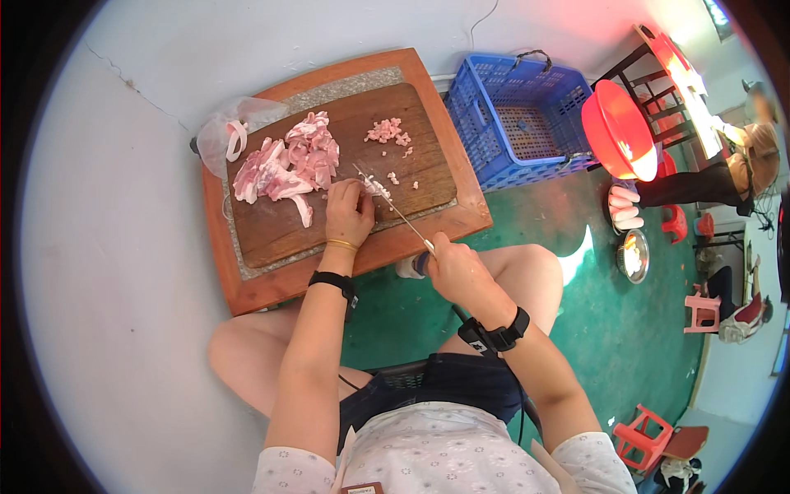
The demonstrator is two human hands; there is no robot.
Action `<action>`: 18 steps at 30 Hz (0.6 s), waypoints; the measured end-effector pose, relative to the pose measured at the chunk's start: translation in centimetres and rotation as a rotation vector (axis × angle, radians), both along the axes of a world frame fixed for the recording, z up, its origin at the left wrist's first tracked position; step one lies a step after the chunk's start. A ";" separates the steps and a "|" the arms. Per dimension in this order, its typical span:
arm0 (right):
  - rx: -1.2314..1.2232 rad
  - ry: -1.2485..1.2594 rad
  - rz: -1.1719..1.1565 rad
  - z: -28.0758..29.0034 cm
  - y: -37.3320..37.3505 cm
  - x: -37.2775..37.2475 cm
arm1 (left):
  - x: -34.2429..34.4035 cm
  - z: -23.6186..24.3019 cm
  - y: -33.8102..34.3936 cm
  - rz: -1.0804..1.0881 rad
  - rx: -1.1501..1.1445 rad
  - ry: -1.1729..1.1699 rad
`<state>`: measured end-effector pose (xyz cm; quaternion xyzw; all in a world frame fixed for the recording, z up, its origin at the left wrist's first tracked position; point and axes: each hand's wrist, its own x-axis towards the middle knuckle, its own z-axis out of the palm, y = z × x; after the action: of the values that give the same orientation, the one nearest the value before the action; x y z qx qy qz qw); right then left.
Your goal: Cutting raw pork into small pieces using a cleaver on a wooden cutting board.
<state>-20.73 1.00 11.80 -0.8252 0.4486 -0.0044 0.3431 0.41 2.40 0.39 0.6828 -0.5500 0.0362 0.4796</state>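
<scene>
On a wooden table point(219, 247) lies a brown cutting board point(271, 235) with sliced raw pork point(311, 152) at its left and a small heap of diced meat point(383, 132) at the upper right. My left hand point(348, 212) is curled over a pale piece of meat point(372, 186) near the board's middle. My right hand point(451, 270) grips a knife point(397, 211) by its handle, the blade angled up-left across that piece, beside my left fingertips. A few small bits lie right of the blade. A crumpled plastic bag point(220, 132) rests at the table's upper left corner.
A blue crate point(514, 115) stands beyond the table. To the right are a red basin point(613, 132), a steel bowl point(634, 257), pale long items point(625, 206) and red stools point(642, 436). Two other people point(749, 165) are at the far right. A white wall borders the left.
</scene>
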 end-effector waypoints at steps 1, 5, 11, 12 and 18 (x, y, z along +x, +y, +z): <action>0.002 -0.010 0.011 0.0 0.1 0.0 | 0.1 0.0 0.1 0.000 0.003 -0.002; -0.005 0.023 0.048 -0.5 0.4 0.4 | 0.3 -0.3 0.1 0.010 0.005 -0.084; 0.001 0.057 0.084 0.0 0.2 1.5 | 0.5 -0.3 0.0 -0.008 0.033 -0.105; -0.012 0.051 0.087 -0.3 -0.1 1.7 | 0.4 -0.1 -0.1 -0.012 0.041 -0.113; -0.035 0.082 0.055 -1.6 -1.6 5.3 | 0.3 -0.1 -0.2 -0.003 0.062 -0.124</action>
<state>-15.45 -0.56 10.21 -0.8425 0.4395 0.0312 0.3099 0.69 2.20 0.28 0.6930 -0.5806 0.0606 0.4231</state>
